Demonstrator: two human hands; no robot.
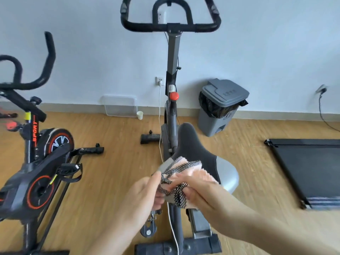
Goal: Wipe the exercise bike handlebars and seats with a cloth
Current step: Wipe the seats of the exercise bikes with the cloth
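Because I have the cloth (184, 172) bunched between both hands rather than spread flat, I worry that only a small wad would meet the seat (195, 146) and leave missed patches, especially on the narrow dark nose further forward. A loose loop of trim below my fingers could catch on the seat edge, and the white cable (160, 129) running down beside the frame looks close enough to get tugged. My left hand (145, 196) pinches the trim at the cloth's near edge; my right hand (202, 192) is curled round the main bundle. The cloth sits over the rear left of the seat, by its silver back panel — whether it touches, I cannot tell. It is pink and fluffy, bordered in black-and-white check, crumpled into folds.
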